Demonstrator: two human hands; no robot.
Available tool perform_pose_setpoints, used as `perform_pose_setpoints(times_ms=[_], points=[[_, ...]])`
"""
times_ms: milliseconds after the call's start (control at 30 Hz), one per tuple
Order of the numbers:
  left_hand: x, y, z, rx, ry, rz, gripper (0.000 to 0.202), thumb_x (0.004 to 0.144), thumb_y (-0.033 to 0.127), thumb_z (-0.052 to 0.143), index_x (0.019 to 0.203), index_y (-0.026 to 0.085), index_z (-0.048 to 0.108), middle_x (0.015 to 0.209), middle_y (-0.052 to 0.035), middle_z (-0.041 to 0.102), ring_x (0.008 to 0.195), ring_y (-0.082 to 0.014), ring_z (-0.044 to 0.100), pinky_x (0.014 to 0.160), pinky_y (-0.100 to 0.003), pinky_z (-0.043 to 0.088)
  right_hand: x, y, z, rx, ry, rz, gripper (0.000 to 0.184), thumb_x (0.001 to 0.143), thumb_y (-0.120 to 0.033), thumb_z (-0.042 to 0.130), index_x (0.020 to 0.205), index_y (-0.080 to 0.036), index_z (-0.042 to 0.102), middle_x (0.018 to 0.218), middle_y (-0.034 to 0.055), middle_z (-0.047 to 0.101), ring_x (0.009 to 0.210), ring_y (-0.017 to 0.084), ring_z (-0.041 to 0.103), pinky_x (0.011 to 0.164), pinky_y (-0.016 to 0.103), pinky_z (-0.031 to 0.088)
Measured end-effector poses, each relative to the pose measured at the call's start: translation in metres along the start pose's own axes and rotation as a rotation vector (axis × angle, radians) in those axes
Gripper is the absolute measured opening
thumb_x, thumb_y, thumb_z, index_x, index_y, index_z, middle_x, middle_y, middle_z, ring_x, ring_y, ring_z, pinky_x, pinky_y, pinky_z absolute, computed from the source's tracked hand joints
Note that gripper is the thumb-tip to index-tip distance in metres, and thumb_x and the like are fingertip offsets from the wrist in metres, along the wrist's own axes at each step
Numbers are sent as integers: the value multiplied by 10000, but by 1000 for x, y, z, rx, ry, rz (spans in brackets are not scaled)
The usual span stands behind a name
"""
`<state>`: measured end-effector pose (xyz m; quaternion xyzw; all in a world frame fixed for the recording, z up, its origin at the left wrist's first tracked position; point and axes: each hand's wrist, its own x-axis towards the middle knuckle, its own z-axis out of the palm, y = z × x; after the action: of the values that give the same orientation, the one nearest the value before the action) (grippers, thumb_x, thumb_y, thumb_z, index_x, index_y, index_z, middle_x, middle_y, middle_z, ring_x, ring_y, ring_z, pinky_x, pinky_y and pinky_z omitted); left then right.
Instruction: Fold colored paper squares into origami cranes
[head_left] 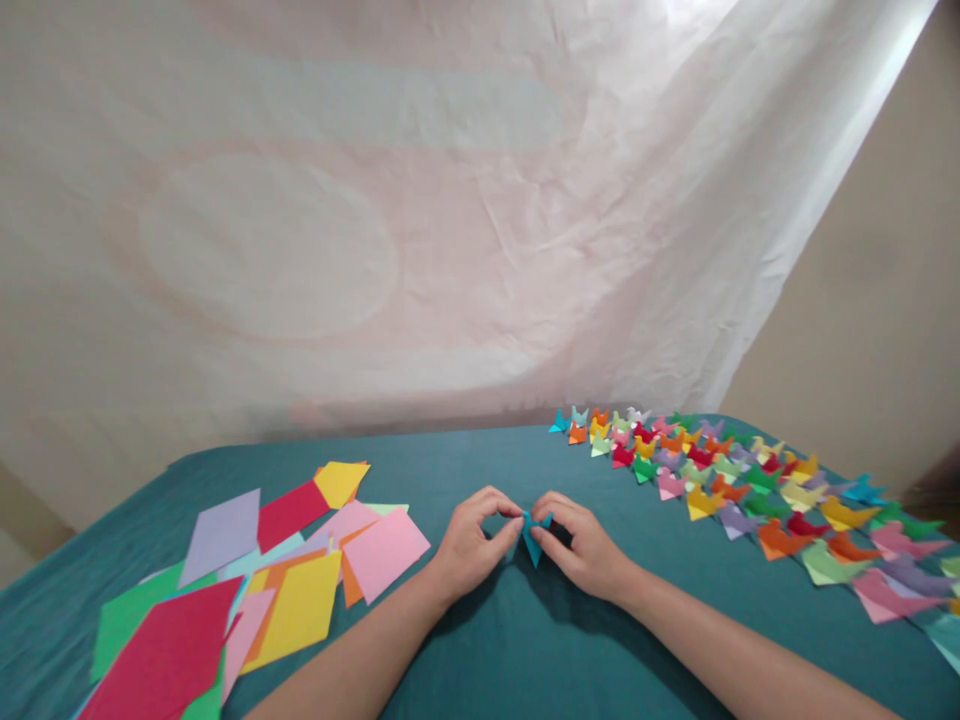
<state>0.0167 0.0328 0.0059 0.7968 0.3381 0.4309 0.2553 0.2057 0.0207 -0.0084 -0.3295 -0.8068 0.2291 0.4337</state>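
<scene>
Between my two hands, above the middle of the table, is a small folded blue paper piece (533,545), its pointed end hanging downward. My left hand (480,540) pinches its left side between thumb and fingertips. On the other side, my right hand (581,550) grips it with thumb and forefinger. The fingers cover much of the upper folds, so its full shape cannot be made out.
Loose coloured paper sheets (300,610) lie overlapping on the left of the green-covered table (465,460). Rows of small folded paper birds (705,500) stand along the right side. A pale cloth (450,250) hangs behind the table.
</scene>
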Motion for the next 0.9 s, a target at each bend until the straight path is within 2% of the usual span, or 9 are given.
perform_pose_setpoints(times_ms=[500,667,900], points=[[0,-3,1,26,-16,9,123,880,214,503,803,169,588,822,-29,587,802,-152,544,764,-271,413,0,2,1,-18,1,-9,52,853,-158,500,836,-190,537,837,49,559,811,180,524,746,318,421],[1,-5,1,10,-27,-4,102,865,192,522,858,179,623,857,-34,610,837,-156,560,791,-276,421,0,3,1,-25,22,5,49,858,-167,500,840,-193,537,837,48,564,810,181,527,746,320,421],[0,1,0,-23,-64,0,118,852,182,526,916,175,625,891,-42,596,856,-155,561,802,-277,427,0,4,2,-32,27,18,66,850,-142,498,847,-192,541,842,48,568,808,179,528,736,314,422]])
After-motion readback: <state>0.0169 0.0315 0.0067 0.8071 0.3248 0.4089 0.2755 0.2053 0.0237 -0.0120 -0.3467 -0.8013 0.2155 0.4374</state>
